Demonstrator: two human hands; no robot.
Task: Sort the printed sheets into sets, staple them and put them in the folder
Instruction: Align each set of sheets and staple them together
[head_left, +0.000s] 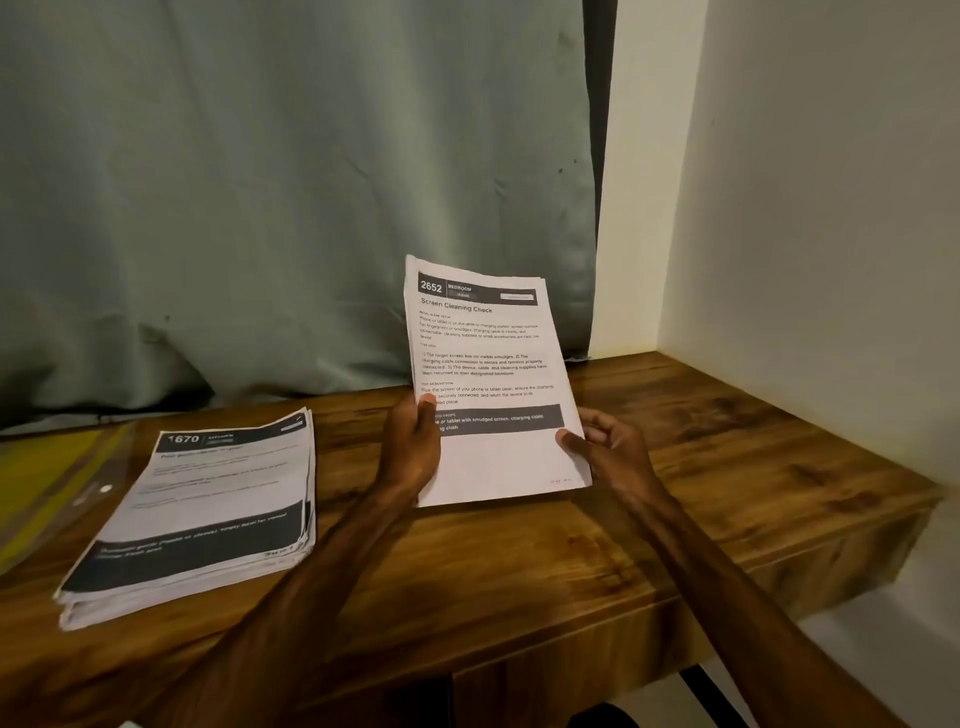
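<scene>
Where the folder (47, 483) lies flat just left of the stack of printed sheets (208, 509), its clear plastic cover shows yellow through it and a small white stud near the edge facing the stack; whether any sheets are inside cannot be told. The stack rests on the wooden table (701, 467), its edges uneven, and its top sheet carries a dark header reading "1670" with a smaller word that looks like "KITCHEN"; the lines below are too blurred to read. To the right of the stack and a little beyond it, a set of sheets (488, 353) is held tilted up facing the camera, headed "2652 BEDROOM" and titled "Screen Cleaning Check", with a dark band lower down reading in part "tablet with smudged screen, charging cable". The left hand (413, 447) grips the set's left edge, thumb on the front. The right hand (610, 447) pinches its lower right edge, thumb on the front, fingers curled behind. A grey-green curtain (285, 182) hangs behind the stack.
</scene>
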